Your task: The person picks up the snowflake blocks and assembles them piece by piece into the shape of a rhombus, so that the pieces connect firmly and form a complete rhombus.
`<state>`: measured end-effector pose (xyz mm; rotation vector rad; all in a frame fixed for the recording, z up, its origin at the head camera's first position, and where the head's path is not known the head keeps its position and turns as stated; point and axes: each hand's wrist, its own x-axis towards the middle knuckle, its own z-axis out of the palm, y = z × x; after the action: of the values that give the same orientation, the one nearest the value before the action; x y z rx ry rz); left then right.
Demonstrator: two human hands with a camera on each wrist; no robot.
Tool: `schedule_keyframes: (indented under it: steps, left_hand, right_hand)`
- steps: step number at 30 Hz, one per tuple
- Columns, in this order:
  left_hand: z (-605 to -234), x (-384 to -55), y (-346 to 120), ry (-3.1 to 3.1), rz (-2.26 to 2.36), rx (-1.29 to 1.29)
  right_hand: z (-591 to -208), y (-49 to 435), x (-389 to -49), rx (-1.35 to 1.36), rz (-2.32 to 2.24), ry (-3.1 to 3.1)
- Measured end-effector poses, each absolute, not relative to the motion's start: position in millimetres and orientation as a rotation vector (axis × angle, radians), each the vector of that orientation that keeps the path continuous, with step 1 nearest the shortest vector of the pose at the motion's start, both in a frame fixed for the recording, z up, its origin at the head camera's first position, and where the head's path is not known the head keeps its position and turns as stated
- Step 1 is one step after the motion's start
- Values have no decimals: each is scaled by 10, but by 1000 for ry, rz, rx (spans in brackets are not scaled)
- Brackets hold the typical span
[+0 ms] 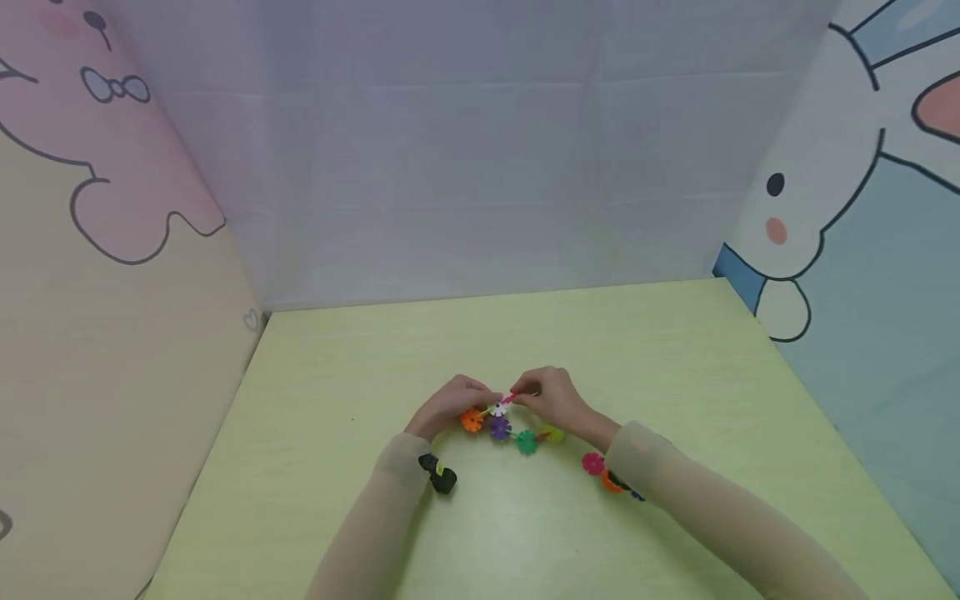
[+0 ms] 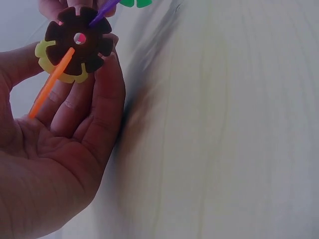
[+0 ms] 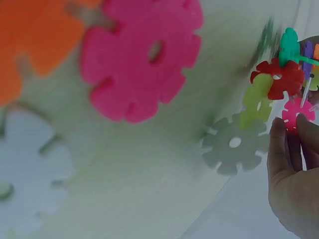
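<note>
Above the middle of the table, both hands hold a chain of notched plastic snowflake discs. My left hand grips its left end, thumb and fingers around a yellow disc and a dark brown-looking disc, with an orange disc edge-on. My right hand pinches a pink disc between thumb and fingers, right at a white disc in the head view. The chain runs on through a purple disc, a green disc and a red disc to a yellow-green disc.
By the right sleeve are another pink disc, an orange disc and a blue piece. A black wrist camera sits at the left cuff. Printed cloth walls border the pale table left, right and behind.
</note>
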<state>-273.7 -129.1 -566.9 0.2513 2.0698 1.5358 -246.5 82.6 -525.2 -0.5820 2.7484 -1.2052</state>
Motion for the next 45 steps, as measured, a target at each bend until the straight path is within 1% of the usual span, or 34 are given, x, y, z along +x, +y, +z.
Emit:
schedule_keyframes:
  steps: [12, 24, 31, 40, 45]
  left_hand:
    - [-5696, -2734, -1262, 2055, 1536, 276]
    - [-5699, -2723, -1281, 2090, 1517, 272]
    - [-5682, -2695, -1298, 2084, 1537, 261]
    - [-5618, -2619, -1292, 2094, 1575, 272]
    - [-5667, -2625, -1295, 2110, 1580, 250]
  right_hand:
    - [-5245, 861, -2487, -573, -1181, 2743]
    - [-5166, 1084, -2515, -604, -1169, 2767]
    - [-5096, 1273, -2481, -617, -1147, 2773]
    - [-5039, 1610, -2410, -553, -1081, 2779]
    - [-5015, 1827, -2355, -539, -1049, 2794]
